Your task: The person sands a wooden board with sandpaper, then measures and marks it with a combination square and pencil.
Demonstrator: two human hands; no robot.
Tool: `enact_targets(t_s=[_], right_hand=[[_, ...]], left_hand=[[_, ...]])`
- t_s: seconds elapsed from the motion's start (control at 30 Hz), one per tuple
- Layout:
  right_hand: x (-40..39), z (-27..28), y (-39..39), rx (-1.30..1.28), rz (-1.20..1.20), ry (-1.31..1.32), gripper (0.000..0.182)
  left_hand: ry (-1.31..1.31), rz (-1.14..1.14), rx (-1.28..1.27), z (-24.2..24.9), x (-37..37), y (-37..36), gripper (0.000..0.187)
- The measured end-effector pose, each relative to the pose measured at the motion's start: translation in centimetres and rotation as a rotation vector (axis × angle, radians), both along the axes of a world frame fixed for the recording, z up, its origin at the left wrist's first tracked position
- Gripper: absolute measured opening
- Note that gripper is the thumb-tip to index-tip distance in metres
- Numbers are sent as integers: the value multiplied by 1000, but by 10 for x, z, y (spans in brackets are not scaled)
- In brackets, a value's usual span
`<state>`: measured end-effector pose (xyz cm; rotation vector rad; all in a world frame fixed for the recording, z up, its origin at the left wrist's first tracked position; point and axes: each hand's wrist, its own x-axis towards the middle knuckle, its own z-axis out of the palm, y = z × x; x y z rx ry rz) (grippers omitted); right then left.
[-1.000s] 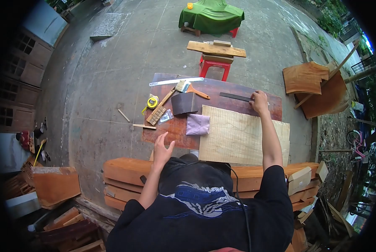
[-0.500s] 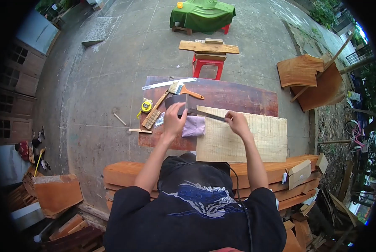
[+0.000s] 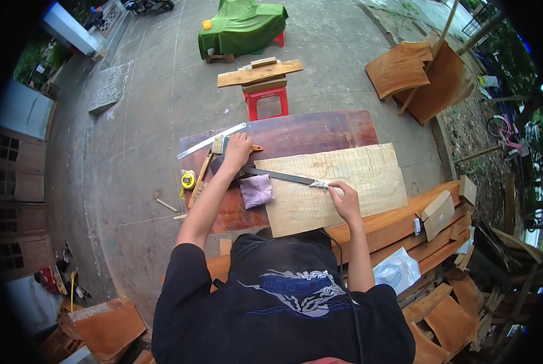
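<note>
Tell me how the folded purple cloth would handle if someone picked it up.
The purple cloth is probably floppy: its creased surface suggests soft fabric that could sag or unfold if lifted by a corner. It looks light, being a small folded piece. Lying flat on the table, it seems unlikely to roll.

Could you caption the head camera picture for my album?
At an outdoor table, the right hand holds a dark strip by one end across a pale board.

Strip (image 3: 289, 177) dark grey; cloth (image 3: 257, 191) pale purple; board (image 3: 338, 188) pale yellow, dark-lined; tabletop (image 3: 320, 133) reddish-brown; stool (image 3: 252, 108) red
</note>
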<state>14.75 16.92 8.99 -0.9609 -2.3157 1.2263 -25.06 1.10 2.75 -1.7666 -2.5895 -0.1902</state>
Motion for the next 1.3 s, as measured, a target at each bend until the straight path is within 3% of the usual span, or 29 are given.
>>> enact_targets(t_s=[0.17,0.27,0.43,0.53,0.63,0.77,0.8,0.93,1.0,1.07,1.13,1.23,1.27,1.3], right_hand=[[10,-1,-2,-35,-15,-4,18],[1,0,1,26,99,-16,22],[-42,20,0,-274,145,143,42],[-64,24,0,-401,216,221,45],[-90,24,-1,-396,318,275,42],[-138,29,11,-259,317,232,34],[-154,26,17,-263,285,199,32],[-223,-20,41,-400,249,251,31],[-263,-76,77,-221,238,150,32],[-272,-75,88,-30,115,105,32],[-272,-22,91,173,-116,120,34],[-276,-40,80,-97,259,205,31],[-275,-45,81,-330,420,70,29],[-274,-40,87,-162,318,69,28]], left_hand=[[37,-80,133,25,9,13,23],[94,-200,289,71,33,22,18],[-109,-430,522,116,121,32,21],[-237,-417,583,117,165,30,29],[-321,-173,683,109,183,25,30],[-291,338,710,108,203,13,51],[-470,462,590,93,209,5,65],[-430,458,154,44,236,-29,78],[-446,431,39,30,251,-41,79],[-437,413,-9,25,261,-48,78],[-398,409,13,23,264,-48,78],[-428,436,23,22,261,-46,74],[-426,435,20,22,260,-46,72],[-425,436,21,21,258,-45,71]])
